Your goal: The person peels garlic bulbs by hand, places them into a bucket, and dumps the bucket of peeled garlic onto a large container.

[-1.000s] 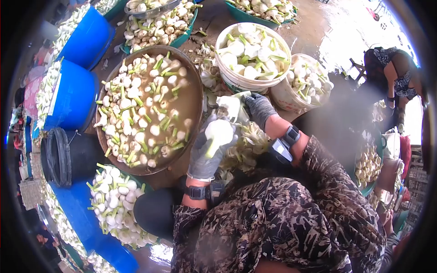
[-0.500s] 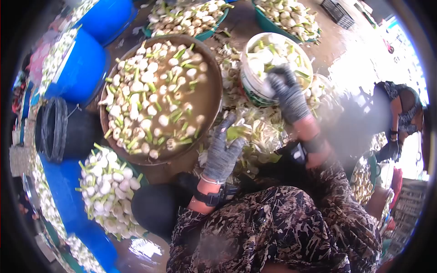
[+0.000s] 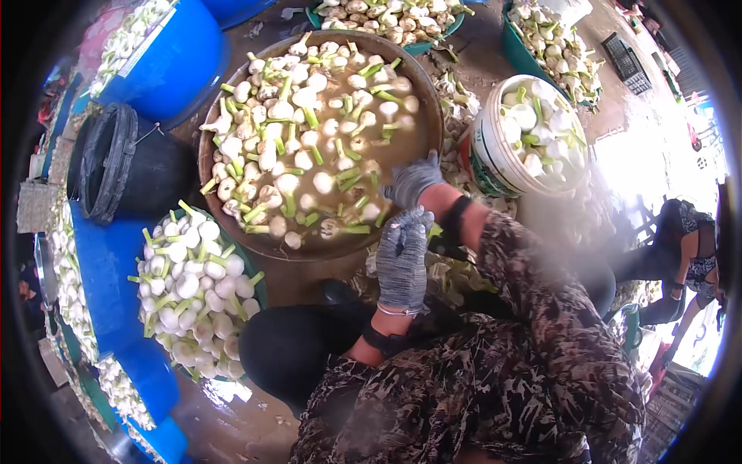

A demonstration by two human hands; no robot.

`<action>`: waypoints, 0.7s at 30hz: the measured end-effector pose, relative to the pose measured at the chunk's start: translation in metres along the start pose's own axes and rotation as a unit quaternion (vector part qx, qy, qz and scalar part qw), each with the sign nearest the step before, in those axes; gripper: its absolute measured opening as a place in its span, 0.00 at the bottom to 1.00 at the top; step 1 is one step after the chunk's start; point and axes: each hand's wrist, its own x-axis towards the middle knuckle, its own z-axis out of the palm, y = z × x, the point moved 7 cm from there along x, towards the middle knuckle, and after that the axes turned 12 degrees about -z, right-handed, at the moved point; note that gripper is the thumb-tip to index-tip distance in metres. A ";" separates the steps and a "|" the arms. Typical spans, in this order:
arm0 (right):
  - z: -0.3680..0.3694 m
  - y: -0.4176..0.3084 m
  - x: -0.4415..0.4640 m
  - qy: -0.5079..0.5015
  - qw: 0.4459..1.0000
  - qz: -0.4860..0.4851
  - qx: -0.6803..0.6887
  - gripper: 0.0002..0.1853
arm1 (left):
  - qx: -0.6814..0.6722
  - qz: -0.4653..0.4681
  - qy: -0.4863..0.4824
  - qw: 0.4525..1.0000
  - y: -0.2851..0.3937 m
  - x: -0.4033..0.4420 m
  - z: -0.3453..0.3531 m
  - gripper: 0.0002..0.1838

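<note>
A wide round basin (image 3: 439, 116) holds brownish water with garlic bulbs (image 3: 287, 183) floating in it, their green stems cut short. My right hand (image 3: 416, 182), in a grey glove, reaches across to the near right rim of the basin; its fingertips are hard to make out. Just below it, my gloved left hand (image 3: 402, 261) is raised with the fingers curled in, and whatever they may hold is hidden. To the right stands a white bucket (image 3: 483, 147), tilted in view, with peeled-looking white garlic bulbs (image 3: 533, 127) inside.
A heap of trimmed garlic (image 3: 197, 290) sits in a green tub at lower left. Nearby are a black bucket (image 3: 147, 166) and blue tubs (image 3: 174, 58). Green basins of garlic (image 3: 390, 19) stand at the back. Another person (image 3: 680, 247) is at far right.
My right hand has gone from the white bucket leftward to the basin's rim. My left hand, spread before, has curled its fingers. The view has shifted, so the basin appears further right.
</note>
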 end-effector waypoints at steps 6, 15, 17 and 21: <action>0.070 -0.020 0.038 -0.047 0.971 -0.101 0.210 0.26 | 0.015 0.006 0.097 0.995 0.007 0.006 -0.023 0.13; -0.067 -0.014 -0.131 0.316 0.845 -0.225 0.369 0.39 | -0.013 -0.169 0.063 0.984 -0.025 0.025 -0.022 0.22; -0.065 -0.018 -0.153 0.353 0.841 -0.258 0.319 0.40 | -0.101 -0.241 -0.012 0.965 -0.042 0.022 -0.003 0.17; -0.072 0.001 -0.189 0.407 0.831 -0.199 0.324 0.35 | -0.176 -0.165 -0.124 0.962 -0.028 0.013 0.038 0.18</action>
